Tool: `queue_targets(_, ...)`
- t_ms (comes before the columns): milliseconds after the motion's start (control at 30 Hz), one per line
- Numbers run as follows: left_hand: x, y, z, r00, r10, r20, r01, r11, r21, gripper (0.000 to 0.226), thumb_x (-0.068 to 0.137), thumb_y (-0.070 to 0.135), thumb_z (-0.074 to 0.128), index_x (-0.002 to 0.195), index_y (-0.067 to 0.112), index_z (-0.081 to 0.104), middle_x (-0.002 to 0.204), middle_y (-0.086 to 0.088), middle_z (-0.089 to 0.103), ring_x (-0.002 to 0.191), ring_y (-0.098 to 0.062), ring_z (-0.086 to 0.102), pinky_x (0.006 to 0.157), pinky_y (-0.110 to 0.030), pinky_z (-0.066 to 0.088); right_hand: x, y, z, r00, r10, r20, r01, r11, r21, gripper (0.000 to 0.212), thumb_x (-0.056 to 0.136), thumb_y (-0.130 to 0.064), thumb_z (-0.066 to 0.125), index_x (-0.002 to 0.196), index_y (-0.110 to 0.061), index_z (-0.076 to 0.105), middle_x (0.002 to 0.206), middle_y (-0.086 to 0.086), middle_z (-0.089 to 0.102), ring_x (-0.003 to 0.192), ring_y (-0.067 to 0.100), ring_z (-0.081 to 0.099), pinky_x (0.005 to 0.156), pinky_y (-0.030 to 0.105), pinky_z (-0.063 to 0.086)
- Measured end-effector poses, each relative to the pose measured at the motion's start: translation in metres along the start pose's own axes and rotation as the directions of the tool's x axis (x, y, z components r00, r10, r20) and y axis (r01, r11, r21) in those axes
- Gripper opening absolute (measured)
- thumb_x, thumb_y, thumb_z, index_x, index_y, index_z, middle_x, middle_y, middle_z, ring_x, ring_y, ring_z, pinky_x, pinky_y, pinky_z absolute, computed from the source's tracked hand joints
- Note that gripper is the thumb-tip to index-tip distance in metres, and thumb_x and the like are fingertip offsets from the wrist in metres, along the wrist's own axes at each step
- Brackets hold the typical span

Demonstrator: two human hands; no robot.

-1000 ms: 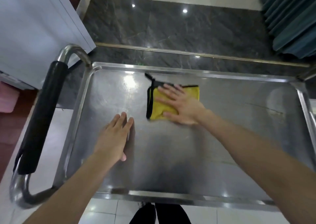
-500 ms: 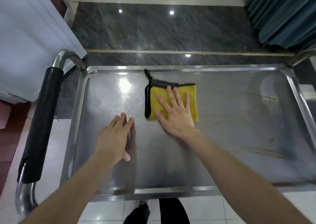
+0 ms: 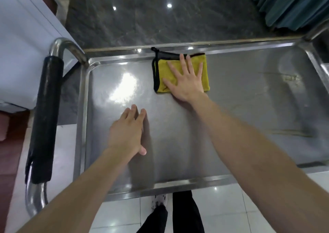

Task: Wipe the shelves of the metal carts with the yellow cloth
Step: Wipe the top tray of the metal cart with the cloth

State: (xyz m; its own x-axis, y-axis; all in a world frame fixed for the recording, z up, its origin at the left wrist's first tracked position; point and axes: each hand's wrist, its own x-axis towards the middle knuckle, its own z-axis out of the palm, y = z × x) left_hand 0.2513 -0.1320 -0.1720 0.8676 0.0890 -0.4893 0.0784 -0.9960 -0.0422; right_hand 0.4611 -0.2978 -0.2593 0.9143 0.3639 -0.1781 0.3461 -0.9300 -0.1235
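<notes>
Right hand [image 3: 187, 83], fingers spread, presses the yellow cloth [image 3: 204, 63] flat against the cart shelf [image 3: 231, 108] near its far rim. Left hand [image 3: 127, 134] rests flat on the shelf, fingers together.

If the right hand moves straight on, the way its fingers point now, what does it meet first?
Probably the raised far rim of the cart shelf: the right hand presses flat on the yellow cloth, its fingertips almost at that rim. Beyond it only floor shows.

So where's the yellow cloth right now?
In the head view the yellow cloth lies flat on the cart's metal shelf, against its far rim, pressed under the right hand. The left hand rests on bare metal nearer the person.
</notes>
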Motion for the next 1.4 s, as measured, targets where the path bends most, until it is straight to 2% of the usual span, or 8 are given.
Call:
queue_targets(133,-0.003,-0.001,-0.002,1.0,0.0,-0.001,0.0,1.0,-0.012,0.152,0.058,0.062,0.099,0.171,0.024,0.004,0.179,-0.008,0.0,0.166,-0.029,0.009,0.116,-0.048,0.047,-0.154,-0.011,0.018,0.992,-0.112,-0.057,0.113,0.993,0.025,0.076,0.1,-0.079,0.027,0.169,-0.047,0.015,0.18,0.005,-0.009,0.165,0.027,-0.015,0.125,0.071,-0.002)
queue_targets(233,-0.004,-0.002,-0.003,1.0,0.012,0.013,-0.011,1.0,-0.011,0.153,0.056,0.063,0.1,0.17,0.024,0.005,0.179,-0.008,0.002,0.165,-0.029,0.01,0.112,-0.049,0.05,-0.251,-0.018,0.029,0.996,-0.087,0.026,0.087,0.996,0.019,0.078,0.1,-0.078,0.032,0.169,-0.046,0.014,0.179,0.003,-0.012,0.164,0.026,-0.018,0.126,0.072,0.0)
queue_targets(533,-0.003,-0.001,-0.001,0.999,-0.033,-0.018,0.033,0.999,0.006,0.149,0.055,0.063,0.1,0.17,0.028,0.011,0.176,-0.002,0.012,0.162,-0.026,0.019,0.106,-0.051,0.051,-0.07,-0.013,0.012,0.999,0.049,0.021,-0.048,0.999,-0.02,0.085,0.093,-0.09,0.01,0.167,-0.051,0.0,0.179,0.007,-0.012,0.164,0.032,-0.018,0.118,0.079,-0.008)
queue_targets(667,-0.004,-0.001,-0.001,0.999,-0.028,-0.018,0.028,0.999,0.022,0.15,0.049,0.062,0.102,0.167,0.026,0.018,0.171,-0.003,0.02,0.156,-0.027,0.029,0.094,-0.05,0.055,-0.184,-0.024,0.03,0.999,-0.018,-0.048,0.017,1.0,-0.011,0.078,0.099,-0.084,0.018,0.168,-0.049,0.01,0.18,0.007,-0.009,0.164,0.031,-0.017,0.12,0.078,-0.003)
queue_targets(767,-0.002,-0.001,0.005,0.999,-0.007,-0.034,0.008,1.0,0.024,0.147,0.038,0.058,0.104,0.159,0.025,0.027,0.155,-0.002,0.032,0.145,-0.025,0.038,0.075,-0.043,0.052,-0.287,-0.045,0.044,0.998,-0.065,0.027,0.066,0.997,-0.041,0.076,0.102,-0.081,0.021,0.169,-0.047,0.009,0.179,0.008,-0.015,0.163,0.032,-0.02,0.12,0.079,0.0)
queue_targets(867,0.002,-0.002,0.01,0.999,-0.012,-0.049,0.013,1.0,0.018,0.143,0.036,0.053,0.104,0.154,0.025,0.029,0.146,-0.001,0.034,0.141,-0.023,0.04,0.069,-0.04,0.048,-0.299,-0.056,0.046,0.997,-0.063,0.054,0.065,0.997,-0.038,0.075,0.103,-0.08,0.02,0.169,-0.047,0.008,0.179,0.008,-0.013,0.163,0.033,-0.02,0.12,0.08,0.0)
queue_targets(1133,0.001,0.008,-0.002,0.998,-0.055,0.04,0.054,0.998,0.028,0.144,0.044,0.057,0.105,0.159,0.02,0.026,0.154,-0.006,0.032,0.146,-0.029,0.037,0.094,-0.05,0.057,-0.315,0.061,0.036,0.992,0.117,0.043,-0.113,0.99,-0.087,0.078,0.099,-0.086,0.02,0.167,-0.053,0.001,0.179,-0.001,-0.016,0.164,0.025,-0.02,0.122,0.078,0.003)
queue_targets(1400,0.03,0.079,-0.04,0.999,0.022,0.042,-0.023,1.0,0.015,0.162,0.043,0.056,0.106,0.168,0.023,0.008,0.167,-0.009,0.016,0.158,-0.035,0.02,0.116,-0.055,0.044,-0.312,0.067,0.035,0.995,0.092,0.032,-0.091,0.995,-0.051,0.081,0.099,-0.086,0.026,0.168,-0.05,0.006,0.179,0.004,-0.013,0.164,0.029,-0.017,0.123,0.077,0.001)
